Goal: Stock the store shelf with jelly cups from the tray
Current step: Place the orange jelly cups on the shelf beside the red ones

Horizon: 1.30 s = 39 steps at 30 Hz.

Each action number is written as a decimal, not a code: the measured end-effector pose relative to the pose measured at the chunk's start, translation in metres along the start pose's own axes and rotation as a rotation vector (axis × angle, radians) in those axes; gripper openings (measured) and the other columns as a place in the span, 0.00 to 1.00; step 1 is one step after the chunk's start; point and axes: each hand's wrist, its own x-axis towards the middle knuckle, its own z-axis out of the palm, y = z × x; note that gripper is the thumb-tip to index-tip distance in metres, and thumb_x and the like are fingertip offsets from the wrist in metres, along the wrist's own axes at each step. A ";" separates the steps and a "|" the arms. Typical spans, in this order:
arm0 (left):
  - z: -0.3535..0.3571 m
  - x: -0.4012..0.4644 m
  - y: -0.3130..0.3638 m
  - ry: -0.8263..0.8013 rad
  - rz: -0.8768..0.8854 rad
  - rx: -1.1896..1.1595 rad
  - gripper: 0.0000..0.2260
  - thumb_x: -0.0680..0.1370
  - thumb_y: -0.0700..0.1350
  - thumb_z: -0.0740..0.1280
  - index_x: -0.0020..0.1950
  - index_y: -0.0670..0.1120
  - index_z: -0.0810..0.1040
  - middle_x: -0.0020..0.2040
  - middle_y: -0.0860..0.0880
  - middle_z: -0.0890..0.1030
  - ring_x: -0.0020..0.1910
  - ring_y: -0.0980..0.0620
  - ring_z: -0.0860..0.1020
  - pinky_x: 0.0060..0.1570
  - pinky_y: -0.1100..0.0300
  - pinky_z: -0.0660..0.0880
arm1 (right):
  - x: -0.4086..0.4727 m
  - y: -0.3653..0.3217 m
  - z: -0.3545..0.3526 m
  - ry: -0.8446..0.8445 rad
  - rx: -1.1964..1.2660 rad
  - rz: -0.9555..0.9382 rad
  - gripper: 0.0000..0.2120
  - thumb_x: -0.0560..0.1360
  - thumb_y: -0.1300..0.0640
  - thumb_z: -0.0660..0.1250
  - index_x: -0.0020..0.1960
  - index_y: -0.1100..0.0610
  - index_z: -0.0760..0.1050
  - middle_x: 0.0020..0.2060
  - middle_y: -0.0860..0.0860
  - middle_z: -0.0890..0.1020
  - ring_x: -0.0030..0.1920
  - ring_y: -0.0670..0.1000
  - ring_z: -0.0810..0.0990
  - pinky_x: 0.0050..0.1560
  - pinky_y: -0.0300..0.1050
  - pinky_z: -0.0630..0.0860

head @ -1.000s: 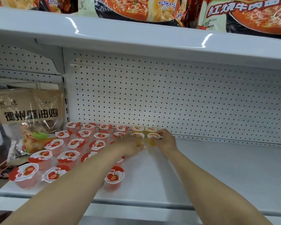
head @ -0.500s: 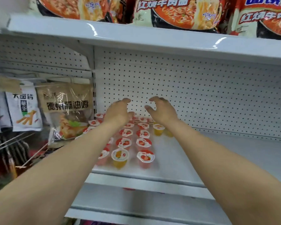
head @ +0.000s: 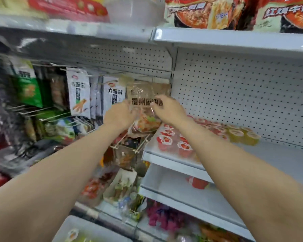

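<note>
- Red and yellow jelly cups (head: pixel 184 145) sit in rows on the white shelf (head: pixel 168 157), left end, right of the hanging snack rack.
- Head view only, motion-blurred: both arms reach forward; neither hand is on a cup.
- Left hand (head: pixel 118 116) and right hand (head: pixel 170 109) are up at a clear hanging bag (head: pixel 147 105) just left of the shelf post; fingers look loosely curled at the bag's face. Can't tell whether they pinch the film or only touch it.
- Tray: a pale corner shows at the bottom edge (head: pixel 80 231), likely it, too blurred to confirm.
- Handling, my read: cups are small, light, thin plastic with a peel-film lid. Walls will flex and the film dents, so hold by the rim or side wall with fingertips, not the lid.
- Cups stand close together, so they're easy to knock; set each one straight down.
</note>
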 end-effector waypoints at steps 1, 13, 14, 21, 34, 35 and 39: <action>-0.008 -0.005 -0.017 -0.003 -0.015 -0.001 0.23 0.81 0.58 0.58 0.72 0.47 0.68 0.59 0.41 0.80 0.55 0.39 0.79 0.50 0.48 0.78 | 0.000 -0.015 0.011 -0.019 0.014 -0.007 0.25 0.80 0.41 0.60 0.73 0.50 0.70 0.65 0.55 0.79 0.64 0.58 0.76 0.60 0.49 0.75; -0.009 -0.082 -0.195 -0.061 -0.275 0.050 0.23 0.81 0.58 0.58 0.72 0.48 0.69 0.50 0.42 0.83 0.47 0.40 0.80 0.44 0.48 0.80 | -0.036 -0.116 0.177 -0.310 0.096 -0.121 0.20 0.80 0.43 0.60 0.66 0.54 0.72 0.58 0.53 0.79 0.59 0.56 0.77 0.54 0.51 0.74; 0.001 -0.091 -0.210 -0.090 -0.300 0.047 0.23 0.81 0.58 0.59 0.72 0.47 0.69 0.51 0.42 0.83 0.48 0.40 0.80 0.44 0.48 0.80 | -0.041 -0.116 0.195 -0.347 0.098 -0.118 0.21 0.80 0.42 0.60 0.67 0.53 0.72 0.61 0.52 0.78 0.61 0.56 0.76 0.54 0.51 0.74; 0.090 -0.172 -0.306 -0.286 -0.581 0.024 0.21 0.81 0.55 0.61 0.71 0.47 0.71 0.60 0.41 0.80 0.59 0.38 0.77 0.53 0.48 0.75 | -0.089 -0.104 0.334 -0.716 0.128 -0.062 0.22 0.80 0.43 0.61 0.69 0.55 0.72 0.61 0.54 0.79 0.61 0.58 0.78 0.59 0.53 0.75; 0.248 -0.354 -0.393 -0.509 -1.175 -0.104 0.25 0.80 0.55 0.65 0.73 0.44 0.69 0.63 0.38 0.78 0.63 0.38 0.75 0.60 0.49 0.71 | -0.238 -0.040 0.548 -1.340 0.095 0.066 0.23 0.78 0.44 0.67 0.69 0.55 0.72 0.66 0.55 0.77 0.65 0.57 0.76 0.60 0.48 0.74; 0.255 -0.364 -0.396 -0.494 -1.220 -0.104 0.26 0.80 0.55 0.65 0.73 0.44 0.68 0.65 0.38 0.76 0.63 0.38 0.74 0.61 0.48 0.70 | -0.249 -0.039 0.559 -1.378 0.102 0.085 0.24 0.78 0.44 0.68 0.70 0.54 0.72 0.66 0.55 0.78 0.65 0.57 0.76 0.60 0.48 0.75; 0.271 -0.397 -0.414 -0.391 -1.313 -0.106 0.29 0.78 0.53 0.68 0.74 0.41 0.67 0.71 0.39 0.71 0.69 0.39 0.70 0.66 0.48 0.66 | -0.282 -0.045 0.596 -1.468 0.187 0.130 0.26 0.76 0.43 0.70 0.71 0.50 0.72 0.68 0.54 0.76 0.66 0.55 0.76 0.60 0.46 0.74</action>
